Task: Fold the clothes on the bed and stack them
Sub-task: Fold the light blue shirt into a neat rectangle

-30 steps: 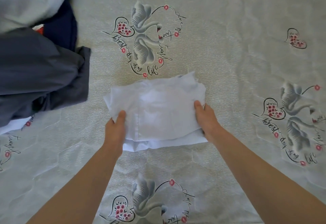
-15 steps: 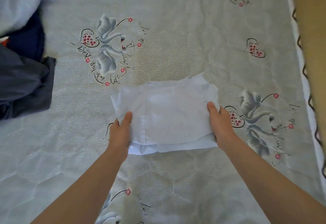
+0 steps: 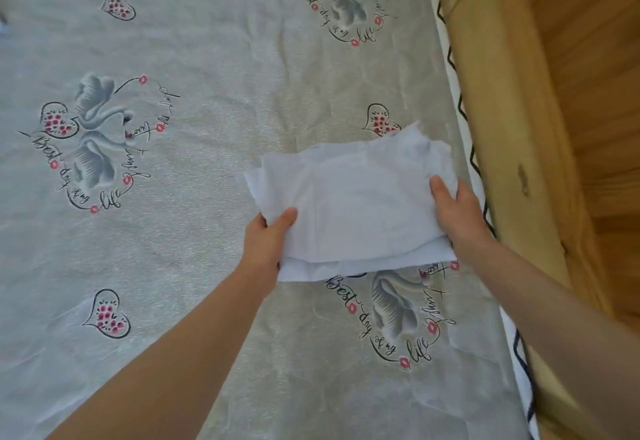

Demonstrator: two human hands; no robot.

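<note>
Flanking the bed (image 3: 194, 59) on the right: wooden frame (image 3: 502, 100). Folded white garment (image 3: 353, 204) sits between both hands; left hand (image 3: 266, 242) and right hand (image 3: 457, 207) each pinching an edge, thumbs on top.

A single head-worn wide-angle camera looks steeply down from close above the bed (image 3: 207, 59), facing forward along the person's forearms, with the wooden bed frame (image 3: 502, 93) at right.

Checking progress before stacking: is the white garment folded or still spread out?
Folded. The white garment is a compact rectangle with layered edges showing, gripped by the left hand and right hand.
</note>
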